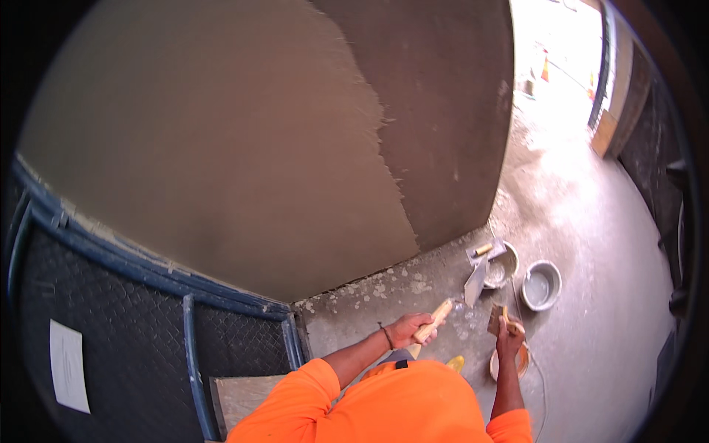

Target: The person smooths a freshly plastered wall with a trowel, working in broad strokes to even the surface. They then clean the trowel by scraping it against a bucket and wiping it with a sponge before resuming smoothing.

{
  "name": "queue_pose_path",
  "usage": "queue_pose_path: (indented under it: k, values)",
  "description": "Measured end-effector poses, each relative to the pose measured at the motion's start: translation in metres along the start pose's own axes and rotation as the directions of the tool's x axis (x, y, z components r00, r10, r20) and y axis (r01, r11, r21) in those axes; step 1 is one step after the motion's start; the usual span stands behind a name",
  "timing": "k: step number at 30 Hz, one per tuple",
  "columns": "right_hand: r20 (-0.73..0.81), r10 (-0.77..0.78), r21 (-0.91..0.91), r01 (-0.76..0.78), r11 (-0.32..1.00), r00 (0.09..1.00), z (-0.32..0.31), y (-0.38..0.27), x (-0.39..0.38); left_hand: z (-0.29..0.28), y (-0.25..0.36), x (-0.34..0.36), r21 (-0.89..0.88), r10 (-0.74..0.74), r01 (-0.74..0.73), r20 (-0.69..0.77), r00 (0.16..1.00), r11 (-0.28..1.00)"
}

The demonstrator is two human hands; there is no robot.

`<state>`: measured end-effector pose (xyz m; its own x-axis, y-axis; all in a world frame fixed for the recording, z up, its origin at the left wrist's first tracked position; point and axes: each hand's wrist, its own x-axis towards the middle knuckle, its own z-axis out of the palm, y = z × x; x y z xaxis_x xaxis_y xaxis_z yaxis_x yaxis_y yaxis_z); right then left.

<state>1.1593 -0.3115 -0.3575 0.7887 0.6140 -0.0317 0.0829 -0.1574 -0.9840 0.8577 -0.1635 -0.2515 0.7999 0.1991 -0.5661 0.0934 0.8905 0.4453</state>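
My left hand (408, 331), in front of my body, is closed round a pale wooden piece (442, 311), perhaps a tool's handle; its far end points up and right. My right hand (510, 341) grips a flat tool with a wooden handle (505, 316); its brownish head faces left, too small to tell trowel from brush. Below that hand stands a bucket with an orange inside (523, 359), partly hidden by my forearm. Ahead rises a wall with a lighter coat of plaster (221, 148) on the left and a darker surface (443, 111) on the right.
A bucket (513, 257) near the wall's foot has a trowel (484, 250) across its rim and a flat blade (475, 285) leaning beside it. Right of it stands a grey bucket (555, 297). A blue metal frame with mesh (190, 354) runs along the left. A cable (545, 391) crosses the floor.
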Motion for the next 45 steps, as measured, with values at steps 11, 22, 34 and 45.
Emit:
queue_pose_path:
  k: [11,22,34,45]
  values:
    - [0.109,0.014,0.07,-0.021,0.997,0.994,0.015,-0.075,-0.002,0.036,0.016,0.001,0.074,0.125,-0.118,-0.099,0.987,0.99]
    - [0.168,-0.659,-0.156,0.68,0.717,0.733,0.008,-0.17,-0.021,0.058,0.022,0.006,0.685,0.278,0.07,-0.384,0.881,0.725]
    - [0.153,-0.602,-0.074,0.617,0.784,0.784,0.021,-0.152,-0.028,0.047,0.013,0.014,0.542,0.051,0.225,-0.446,0.893,0.81]
    - [0.17,-0.483,-0.152,0.507,0.848,0.859,0.016,-0.138,-0.026,0.05,0.014,0.015,0.564,0.063,0.248,-0.474,0.878,0.788]
